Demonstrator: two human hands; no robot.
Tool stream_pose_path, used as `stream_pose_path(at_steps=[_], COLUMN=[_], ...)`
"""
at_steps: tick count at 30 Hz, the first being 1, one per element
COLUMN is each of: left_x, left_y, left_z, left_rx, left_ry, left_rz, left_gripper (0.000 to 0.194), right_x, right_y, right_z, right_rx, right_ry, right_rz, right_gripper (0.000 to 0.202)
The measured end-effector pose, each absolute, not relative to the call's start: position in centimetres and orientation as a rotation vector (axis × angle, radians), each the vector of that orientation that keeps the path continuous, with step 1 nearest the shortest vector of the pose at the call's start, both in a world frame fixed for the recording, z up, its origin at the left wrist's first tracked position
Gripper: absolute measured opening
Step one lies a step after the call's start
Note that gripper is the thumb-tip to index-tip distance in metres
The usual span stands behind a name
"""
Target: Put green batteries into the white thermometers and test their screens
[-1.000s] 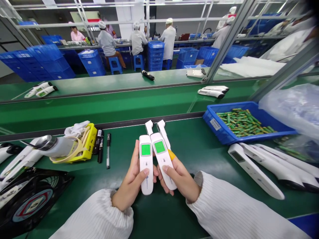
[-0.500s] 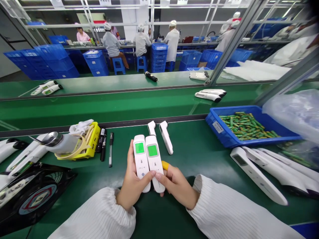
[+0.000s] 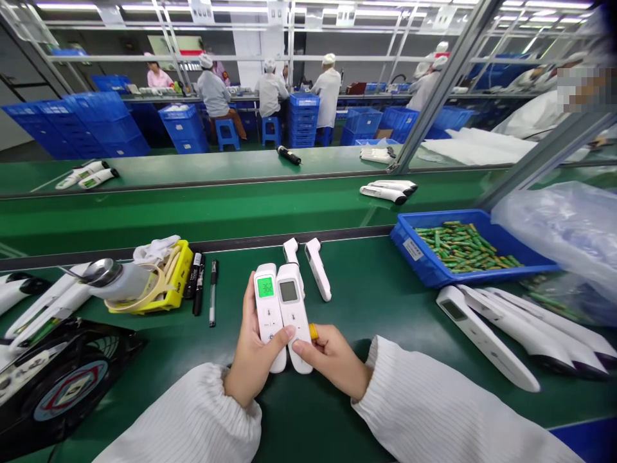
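Here, left hand (image 3: 255,357) clasps two thermometers (image 3: 268,315); right hand (image 3: 336,358) pinches right one's lower end (image 3: 302,364).

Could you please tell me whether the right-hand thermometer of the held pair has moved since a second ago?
Yes, the right-hand thermometer has moved left, nearer the slim pen lying to its left.

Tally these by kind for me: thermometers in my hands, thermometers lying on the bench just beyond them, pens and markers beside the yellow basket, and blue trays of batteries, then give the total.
Held thermometers: 2
Bench thermometers just beyond: 2
Pens and markers: 3
Blue battery tray: 1
Total: 8
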State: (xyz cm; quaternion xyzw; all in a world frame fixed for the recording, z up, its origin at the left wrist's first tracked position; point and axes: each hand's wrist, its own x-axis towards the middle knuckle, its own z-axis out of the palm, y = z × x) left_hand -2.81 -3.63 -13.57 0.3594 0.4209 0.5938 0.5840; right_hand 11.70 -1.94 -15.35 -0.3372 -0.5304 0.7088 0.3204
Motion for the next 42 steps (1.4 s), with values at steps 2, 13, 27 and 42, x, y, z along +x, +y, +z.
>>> stream_pose_path(at_steps=[2,13,27,42], left_x=[-2.7,-2.1,-1.9,-3.0], left_y=[-3.8,-4.2,-3.9,-3.7], left_z=[-13.3,-13.1,-13.1,-13.7], left_rx=[0.856,0.892,1.015,1.035], left_ry=[0.998,1.032,1.001,0.848], left_rz=[1.386,1.329,1.342,1.213], left_gripper=[0.095,0.094,0.087,0.060], right_x=[11.7,11.3,10.7,11.5], right_y=[-2.0,-2.2,-2.4,-2.3], right_z=[-15.2,-15.3,-14.5,-15.4], right_rx=[-0.910,-0.858,-0.917,-0.846], right_ry=[-1.501,-1.431,-1.379,-1.263], right_rz=[1.807,1.969,1.905,1.957], right_gripper=[0.040,0.050,0.051,0.050])
